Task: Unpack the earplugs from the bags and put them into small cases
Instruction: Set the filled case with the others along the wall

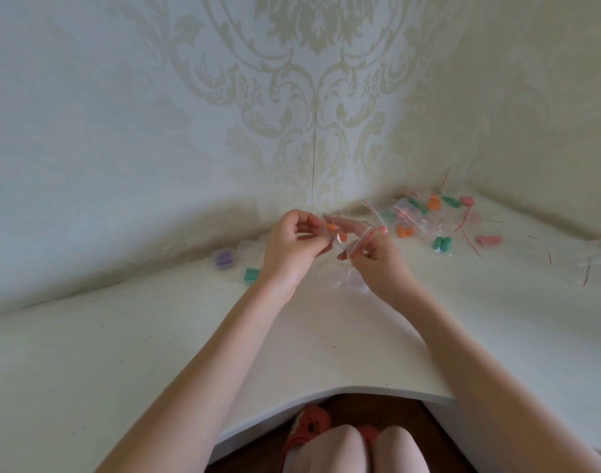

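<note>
Both hands hold one small clear zip bag (346,238) with a red seal strip above the white desk. Two orange earplugs (336,232) show inside it. My left hand (292,244) pinches the bag's closed end. My right hand (374,254) pinches the red-striped mouth end. Under my right hand stands an open clear small case (331,273). Left of my left hand sit a case with purple earplugs (223,259) and one with green earplugs (252,274).
A heap of zip bags (428,216) with green, orange and pink earplugs lies in the back right corner of the desk (155,336). Wallpapered walls close the desk at the back and right. The desk's curved front edge runs above my knees.
</note>
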{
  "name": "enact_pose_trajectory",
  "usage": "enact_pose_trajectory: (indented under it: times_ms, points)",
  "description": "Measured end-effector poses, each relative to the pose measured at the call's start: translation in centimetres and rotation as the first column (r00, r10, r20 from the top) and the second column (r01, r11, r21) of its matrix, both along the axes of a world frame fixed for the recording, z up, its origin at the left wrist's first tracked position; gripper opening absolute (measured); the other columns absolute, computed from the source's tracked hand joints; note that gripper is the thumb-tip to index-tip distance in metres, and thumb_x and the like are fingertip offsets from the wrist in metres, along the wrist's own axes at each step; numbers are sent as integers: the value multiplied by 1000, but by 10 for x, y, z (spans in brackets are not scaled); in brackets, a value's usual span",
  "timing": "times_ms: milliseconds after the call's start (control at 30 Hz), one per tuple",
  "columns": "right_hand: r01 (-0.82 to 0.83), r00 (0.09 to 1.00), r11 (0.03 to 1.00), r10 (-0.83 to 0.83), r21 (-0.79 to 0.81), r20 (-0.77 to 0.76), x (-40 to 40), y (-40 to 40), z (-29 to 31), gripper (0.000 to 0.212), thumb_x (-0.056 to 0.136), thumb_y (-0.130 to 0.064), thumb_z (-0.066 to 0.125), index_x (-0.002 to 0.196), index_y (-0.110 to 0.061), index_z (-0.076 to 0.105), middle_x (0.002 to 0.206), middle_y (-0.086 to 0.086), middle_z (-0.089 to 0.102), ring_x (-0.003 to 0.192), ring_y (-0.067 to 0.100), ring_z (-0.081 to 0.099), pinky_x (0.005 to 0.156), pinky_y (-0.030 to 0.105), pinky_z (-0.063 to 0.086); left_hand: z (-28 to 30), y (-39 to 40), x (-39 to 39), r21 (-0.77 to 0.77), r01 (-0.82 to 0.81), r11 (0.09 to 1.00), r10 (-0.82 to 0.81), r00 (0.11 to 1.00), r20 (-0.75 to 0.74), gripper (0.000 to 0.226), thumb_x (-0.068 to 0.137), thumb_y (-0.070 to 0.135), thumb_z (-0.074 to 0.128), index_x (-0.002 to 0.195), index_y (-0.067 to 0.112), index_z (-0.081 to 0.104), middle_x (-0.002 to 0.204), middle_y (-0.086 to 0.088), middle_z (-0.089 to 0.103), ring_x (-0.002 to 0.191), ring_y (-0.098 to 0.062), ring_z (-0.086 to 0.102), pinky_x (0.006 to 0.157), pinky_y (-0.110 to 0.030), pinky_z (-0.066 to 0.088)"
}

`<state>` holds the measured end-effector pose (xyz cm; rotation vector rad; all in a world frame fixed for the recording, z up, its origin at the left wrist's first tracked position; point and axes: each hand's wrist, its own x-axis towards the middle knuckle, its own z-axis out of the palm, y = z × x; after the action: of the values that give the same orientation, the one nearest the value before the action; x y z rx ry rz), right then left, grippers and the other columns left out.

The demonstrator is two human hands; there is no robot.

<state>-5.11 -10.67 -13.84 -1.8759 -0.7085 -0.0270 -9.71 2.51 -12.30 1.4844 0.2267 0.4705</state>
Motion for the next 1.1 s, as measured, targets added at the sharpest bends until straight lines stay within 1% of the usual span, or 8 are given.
enact_pose_trajectory:
  times_ms: [67,133,267,467,567,767,933,1100]
  points:
    - [-55,997,998,56,24,-49,1,0,-1,65,83,10,44,106,-50,56,86,-12,60,84,23,63,97,37,50,1,-1,0,50,-20,999,20,1000,2,23,76,-7,68,79,13,57,74,-2,60,67,-9,60,75,-26,58]
    - [-104,992,993,108,56,-58,0,1,-1,51,90,5,51,107,-43,57,95,-13,62,81,11,61,87,30,55,1,-1,0,65,-38,997,38,999,13,25,74,-8,68,78,14,58,72,-1,59,66,-8,57,74,-27,57]
    - [-90,995,992,94,85,-38,3,0,3,17,93,-8,58,100,-23,61,94,-16,63,70,3,62,64,11,47,4,0,-2,60,-14,998,13,1000,29,22,76,-7,67,81,13,58,79,-5,59,67,-10,60,68,-24,57]
    - [-26,998,996,31,88,-61,5,-4,1,22,92,-12,62,111,-21,66,94,0,70,64,4,64,58,8,44,0,2,-2,245,25,969,-31,999,21,18,78,2,69,81,17,61,77,-3,69,70,-15,64,75,-36,57]
    - [17,997,999,-15,34,-70,8,-4,-1,16,90,-21,65,101,-32,68,84,2,71,64,7,65,56,8,44,-3,3,-1,299,-20,954,7,999,45,20,79,8,73,77,21,57,75,-3,69,70,-16,64,75,-40,54]
    - [85,996,992,-81,91,-45,7,-7,-2,10,84,-27,72,91,-21,75,86,4,73,81,18,67,66,31,55,-6,5,1,339,-157,927,147,988,57,24,79,8,72,74,19,51,67,-1,57,67,-27,63,72,-43,54]
    - [15,948,948,88,317,-307,2,-7,8,8,85,-11,69,77,-14,69,94,2,72,92,17,69,64,27,58,-5,7,3,239,-185,953,183,983,31,18,84,6,65,76,17,53,60,5,53,59,-15,63,79,-49,55]
    - [28,832,859,264,512,-488,5,-9,6,18,92,-12,57,100,4,61,106,6,68,104,22,67,70,31,58,-6,10,5,128,-240,962,241,971,14,17,83,1,60,77,15,52,60,3,52,54,-10,59,79,-48,57]
